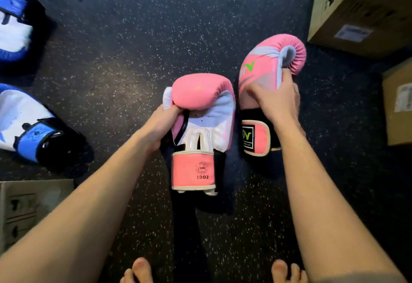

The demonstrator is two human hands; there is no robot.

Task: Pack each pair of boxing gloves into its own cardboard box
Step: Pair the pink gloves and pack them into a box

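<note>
Two pink and white boxing gloves are in the middle of the view, above a dark speckled floor. My left hand (163,122) grips the left pink glove (202,113) at its thumb side; its palm faces me and its pink cuff reads 10oz. My right hand (276,97) grips the right pink glove (265,64) across its middle, fingers curled over the top near the thumb. Two blue and white gloves lie on the floor at the left, the far blue glove (13,28) and the near blue glove (24,124). Closed cardboard boxes stand at the upper right (361,6), right edge (399,104) and lower left (26,207).
My bare toes (142,269) show at the bottom edge on the speckled rubber floor (133,37). Open floor lies between the blue gloves and the pink pair.
</note>
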